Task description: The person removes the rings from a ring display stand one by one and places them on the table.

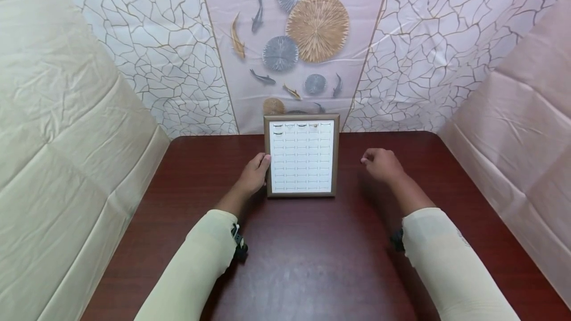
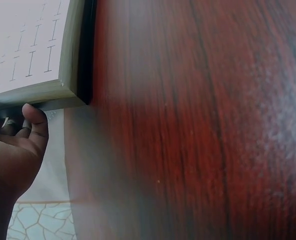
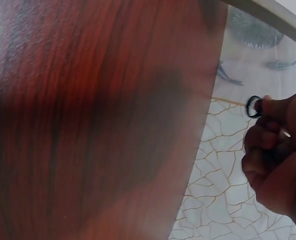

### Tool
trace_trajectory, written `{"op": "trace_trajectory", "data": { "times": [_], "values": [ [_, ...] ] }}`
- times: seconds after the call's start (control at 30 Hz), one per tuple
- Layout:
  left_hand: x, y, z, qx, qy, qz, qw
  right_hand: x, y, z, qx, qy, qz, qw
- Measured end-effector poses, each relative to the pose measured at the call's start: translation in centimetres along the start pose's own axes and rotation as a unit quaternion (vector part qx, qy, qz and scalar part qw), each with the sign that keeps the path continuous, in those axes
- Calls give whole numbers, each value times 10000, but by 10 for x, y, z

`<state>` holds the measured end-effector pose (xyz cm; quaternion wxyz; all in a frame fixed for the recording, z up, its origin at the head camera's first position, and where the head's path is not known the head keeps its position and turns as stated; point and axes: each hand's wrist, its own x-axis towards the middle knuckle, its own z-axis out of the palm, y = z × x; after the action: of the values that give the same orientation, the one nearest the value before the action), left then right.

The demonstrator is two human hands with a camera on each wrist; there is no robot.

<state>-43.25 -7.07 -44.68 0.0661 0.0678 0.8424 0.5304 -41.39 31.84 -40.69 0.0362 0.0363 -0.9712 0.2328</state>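
Note:
A brown-framed white display board (image 1: 302, 162), printed with rows of short lines, stands upright toward the back of the table. Small rings (image 1: 302, 126) sit along its top row, and another is at the left of the second row. My left hand (image 1: 255, 175) grips the board's left edge, thumb at the front of the frame; the left wrist view shows the frame's corner (image 2: 65, 92) by those fingers. To the right of the board, my right hand (image 1: 383, 163) is held apart from it. Its thumb and finger pinch a dark ring (image 3: 253, 107), and the other fingers are curled.
The dark red wooden table (image 1: 308, 256) reaches to a patterned curtain (image 1: 178, 63) behind the board. Beige cloth (image 1: 58, 128) hangs along the left side and more cloth (image 1: 513, 137) along the right. Both forearms wear pale sleeves with dark wrist devices (image 1: 239, 244).

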Motion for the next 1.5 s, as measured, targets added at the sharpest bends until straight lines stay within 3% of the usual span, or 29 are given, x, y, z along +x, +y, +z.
{"op": "trace_trajectory", "data": {
  "times": [0.23, 0.4, 0.93, 1.5],
  "values": [
    [-1, 1, 0, 23, -54, -116, 9999, -4, 15, 0, -367, -918, 470, 9940],
    [-1, 1, 0, 30, -60, -115, 9999, -6, 20, -2, -423, -1263, 626, 9891],
    [1, -1, 0, 111, -79, -57, 9999, -7, 31, 8, -481, -1477, 667, 9856],
    [2, -4, -2, 97, -192, -73, 9997, -9, 27, -2, -349, -1415, 707, 9868]
  ]
}}
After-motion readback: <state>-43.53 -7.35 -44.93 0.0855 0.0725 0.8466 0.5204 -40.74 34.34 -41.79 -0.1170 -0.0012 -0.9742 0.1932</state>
